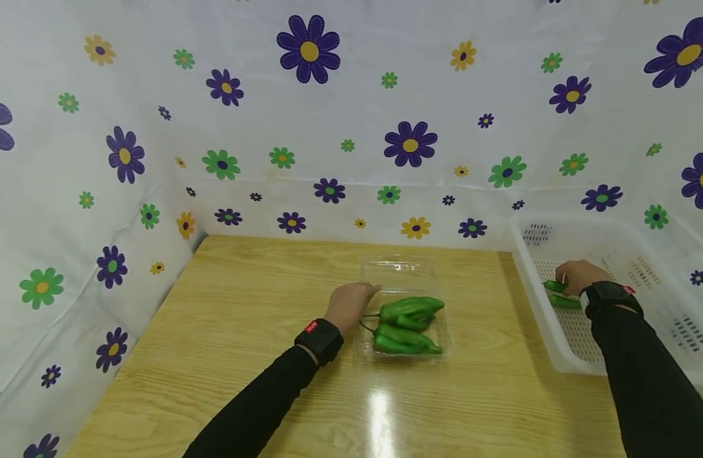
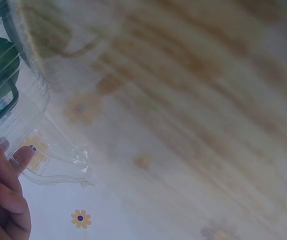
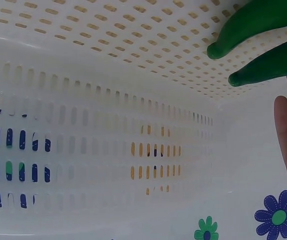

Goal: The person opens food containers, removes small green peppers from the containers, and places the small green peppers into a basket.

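Note:
My left hand (image 1: 348,306) holds the left edge of a clear plastic clamshell box (image 1: 398,275), whose lid is raised at the back. In the left wrist view, the fingers (image 2: 3,172) pinch the clear plastic. Several green peppers (image 1: 408,337) lie in the box, stems toward my left hand. My right hand (image 1: 583,278) reaches down into a white basket (image 1: 528,305), touching a green pepper (image 3: 268,65). One straight finger (image 3: 286,120) has its tip apart from that pepper; the other fingers are mostly hidden. Another green pepper (image 1: 564,302) lies alongside.
The basket has slotted walls and a perforated floor, and stands at the right of the wooden table (image 1: 225,280). White cloth (image 1: 351,114) with printed flowers hangs behind and at the sides. Dark bands with small devices sit on both wrists.

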A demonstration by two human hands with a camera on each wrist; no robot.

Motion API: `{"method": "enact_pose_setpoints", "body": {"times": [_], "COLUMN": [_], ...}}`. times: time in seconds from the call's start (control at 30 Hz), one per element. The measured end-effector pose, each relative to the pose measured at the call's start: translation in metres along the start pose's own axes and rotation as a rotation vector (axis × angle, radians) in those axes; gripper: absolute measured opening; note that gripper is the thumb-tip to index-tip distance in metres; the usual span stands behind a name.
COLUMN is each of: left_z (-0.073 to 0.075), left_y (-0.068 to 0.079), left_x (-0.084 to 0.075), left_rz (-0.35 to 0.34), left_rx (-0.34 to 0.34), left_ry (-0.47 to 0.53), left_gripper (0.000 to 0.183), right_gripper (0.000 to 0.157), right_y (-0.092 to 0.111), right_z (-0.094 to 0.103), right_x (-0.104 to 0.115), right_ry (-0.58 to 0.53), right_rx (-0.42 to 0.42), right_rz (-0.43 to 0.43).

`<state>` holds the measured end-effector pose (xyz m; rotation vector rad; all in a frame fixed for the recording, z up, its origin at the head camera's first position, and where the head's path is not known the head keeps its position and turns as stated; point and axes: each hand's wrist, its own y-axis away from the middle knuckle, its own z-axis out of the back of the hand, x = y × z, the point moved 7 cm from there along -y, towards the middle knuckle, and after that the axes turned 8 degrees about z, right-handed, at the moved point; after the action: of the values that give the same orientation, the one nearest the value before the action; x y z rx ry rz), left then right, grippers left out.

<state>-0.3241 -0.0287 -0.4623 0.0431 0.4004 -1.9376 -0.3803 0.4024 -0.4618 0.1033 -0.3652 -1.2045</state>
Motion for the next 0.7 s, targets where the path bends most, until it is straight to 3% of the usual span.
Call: {"method": "enact_pose_setpoints", "body": {"times": [0.37, 0.7], "left_z": [0.001, 0.003], "left_y": [-0.001, 0.001], "left_x": [0.005, -0.002], "left_rz": [0.015, -0.004], "left_rx": [-0.011, -0.009], "left_ry": [-0.006, 0.006], "left_gripper": [0.027, 0.027], "right_gripper": [0.015, 0.017], "right_y": [0.001, 0.008], "right_z": [0.001, 0.001], "right_x": [0.007, 0.011], "right_ry": [-0.013, -0.009], "right_rx": [-0.006, -0.007], "right_rz": [-0.017, -0.056]}}
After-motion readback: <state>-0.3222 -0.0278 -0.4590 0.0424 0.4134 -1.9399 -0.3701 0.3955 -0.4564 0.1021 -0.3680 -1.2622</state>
